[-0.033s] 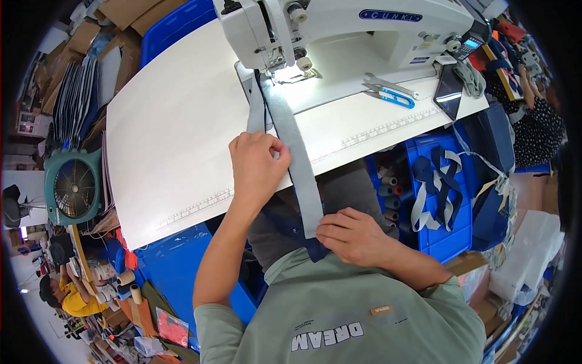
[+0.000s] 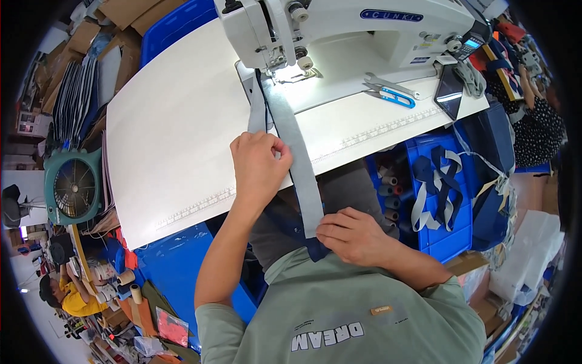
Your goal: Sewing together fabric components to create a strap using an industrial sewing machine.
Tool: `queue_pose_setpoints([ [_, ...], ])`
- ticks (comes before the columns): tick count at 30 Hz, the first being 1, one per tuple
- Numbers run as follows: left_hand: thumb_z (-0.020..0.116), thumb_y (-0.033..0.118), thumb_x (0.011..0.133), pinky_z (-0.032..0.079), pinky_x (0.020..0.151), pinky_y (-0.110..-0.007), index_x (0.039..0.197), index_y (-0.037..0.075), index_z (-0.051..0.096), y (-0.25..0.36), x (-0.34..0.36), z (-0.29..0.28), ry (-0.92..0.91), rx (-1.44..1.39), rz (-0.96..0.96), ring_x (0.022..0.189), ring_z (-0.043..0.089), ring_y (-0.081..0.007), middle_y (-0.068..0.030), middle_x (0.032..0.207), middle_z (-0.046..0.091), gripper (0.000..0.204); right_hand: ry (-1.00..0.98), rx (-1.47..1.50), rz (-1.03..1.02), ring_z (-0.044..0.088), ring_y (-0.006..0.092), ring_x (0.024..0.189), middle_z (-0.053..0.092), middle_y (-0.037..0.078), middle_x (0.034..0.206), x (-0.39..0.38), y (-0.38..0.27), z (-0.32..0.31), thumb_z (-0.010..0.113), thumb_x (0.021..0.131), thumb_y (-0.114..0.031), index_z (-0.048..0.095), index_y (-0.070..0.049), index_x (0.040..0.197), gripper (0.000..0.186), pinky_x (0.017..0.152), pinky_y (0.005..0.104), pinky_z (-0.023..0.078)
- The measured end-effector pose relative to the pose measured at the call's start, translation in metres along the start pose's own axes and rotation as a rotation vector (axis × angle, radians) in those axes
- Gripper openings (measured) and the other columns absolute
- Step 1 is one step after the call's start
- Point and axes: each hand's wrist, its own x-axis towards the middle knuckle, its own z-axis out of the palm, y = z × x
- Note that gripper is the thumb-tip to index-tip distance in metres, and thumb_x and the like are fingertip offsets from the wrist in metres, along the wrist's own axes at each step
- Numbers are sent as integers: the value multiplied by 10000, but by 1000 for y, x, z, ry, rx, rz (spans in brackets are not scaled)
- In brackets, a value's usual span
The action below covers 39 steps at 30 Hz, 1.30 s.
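A long grey fabric strip (image 2: 296,142) with dark navy fabric along its edge runs from under the needle area of the white sewing machine (image 2: 339,30) toward my body. Beside it, a second grey strip length (image 2: 257,112) passes down to the fingertips of my left hand (image 2: 260,161). That hand is closed, thumb and fingers pinched together at the long strip's left edge. My right hand (image 2: 354,233) grips the strip's near end, fingers closed over its right edge in front of my shirt. Navy fabric hangs below that end; what lies beneath my fingers is hidden.
Thread snips with a blue handle (image 2: 397,97), a wrench (image 2: 391,85) and a phone (image 2: 448,91) lie on the white table (image 2: 163,133) at right. A blue bin (image 2: 451,239) holding navy and grey strips stands beyond its edge. A green fan (image 2: 74,187) is at left.
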Motion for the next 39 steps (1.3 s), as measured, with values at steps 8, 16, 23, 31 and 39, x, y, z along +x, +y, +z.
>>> queue_pose_setpoints([
  [8,737,90,763,407,916,-382,740,63,646,-2,-4,1,32,-13,-37,775,533,-235,-41,699,584,98,4,7,7,646,219,1100,689,47,1080,-2,1,2,688,749,-118,701,-30,963,232,896,349,517],
  [16,744,92,781,405,890,-384,738,78,634,-2,-6,5,72,-7,18,765,532,-222,-19,682,558,118,15,36,13,655,216,1087,695,45,1080,-2,3,1,721,771,-102,709,-32,976,217,889,349,518],
  [23,776,129,814,417,1020,-432,977,63,683,1,-10,0,183,192,162,983,617,-270,-64,1022,659,198,-3,52,21,662,208,1082,701,34,1088,-2,5,4,761,753,-114,721,-45,996,255,870,346,522],
  [31,763,163,865,408,1117,-487,1093,33,659,-2,7,-6,-16,116,317,1104,623,-295,-80,1164,647,282,40,2,14,666,209,1087,707,30,1117,2,18,2,773,726,-106,731,-52,1020,302,869,355,527],
  [39,727,175,907,406,1134,-484,1132,47,667,-11,30,-3,-102,246,372,1135,629,-279,-84,1205,658,266,68,-2,45,659,211,1096,704,25,1093,41,66,-4,777,701,-73,721,-61,1035,339,862,358,525],
])
